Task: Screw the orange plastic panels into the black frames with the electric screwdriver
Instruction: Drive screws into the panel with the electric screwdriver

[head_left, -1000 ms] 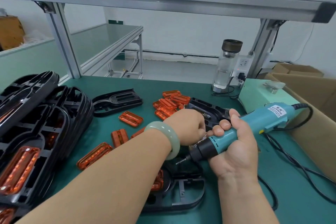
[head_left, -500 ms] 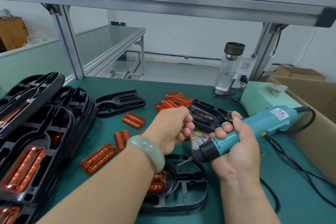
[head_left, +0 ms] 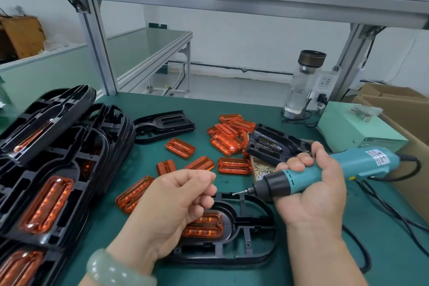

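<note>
far left there's a stack (head_left: 58,169) of black frames with orange panels in them, sitting on the green table (head_left: 232,104). behind it, further back, a spare frame (head_left: 164,125) lies flat with nothing in it. loose panels (head_left: 180,147) are scattered mid-table, one right beside the left hand (head_left: 176,206), plus a pile (head_left: 227,134) of them further back. left hand has a pale bracelet (head_left: 111,269) on the wrist, fingers curled in and thumb tip against the forefinger like a pinch, honestly can't tell if anything's in there. under and just right of it the frame (head_left: 255,227) lies flat at the near edge, with a panel (head_left: 204,225) seated in its left end, partly hidden by that hand. right hand (head_left: 311,195) is wrapped round the teal screwdriver (head_left: 325,174), palm up, bit (head_left: 239,193) pointing left over the frame's far rim, can't say if it touches. behind the bit there's a little heap of screws (head_left: 262,168) and another frame (head_left: 274,144). back right: a bottle (head_left: 304,83) and a green box (head_left: 355,127), cable (head_left: 394,213) trailing off right
</note>
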A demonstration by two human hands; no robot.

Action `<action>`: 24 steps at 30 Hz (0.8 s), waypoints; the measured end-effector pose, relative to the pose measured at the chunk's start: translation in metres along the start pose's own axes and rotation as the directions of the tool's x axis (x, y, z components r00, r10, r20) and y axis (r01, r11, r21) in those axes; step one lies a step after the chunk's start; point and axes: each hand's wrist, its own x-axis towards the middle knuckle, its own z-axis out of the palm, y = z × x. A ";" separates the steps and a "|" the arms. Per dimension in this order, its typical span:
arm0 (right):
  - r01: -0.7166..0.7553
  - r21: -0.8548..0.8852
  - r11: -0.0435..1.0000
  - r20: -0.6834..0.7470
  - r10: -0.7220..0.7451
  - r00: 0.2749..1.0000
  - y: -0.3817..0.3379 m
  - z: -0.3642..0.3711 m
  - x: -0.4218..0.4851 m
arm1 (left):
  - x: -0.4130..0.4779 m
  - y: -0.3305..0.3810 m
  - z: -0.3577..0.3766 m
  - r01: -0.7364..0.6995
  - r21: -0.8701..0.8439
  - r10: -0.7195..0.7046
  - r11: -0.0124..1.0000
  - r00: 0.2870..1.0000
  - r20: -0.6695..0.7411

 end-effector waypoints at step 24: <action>0.007 0.077 0.997 -0.004 -0.006 1.000 0.011 0.008 -0.013 | -0.009 -0.016 0.008 -0.073 0.012 0.072 0.997 0.996 0.061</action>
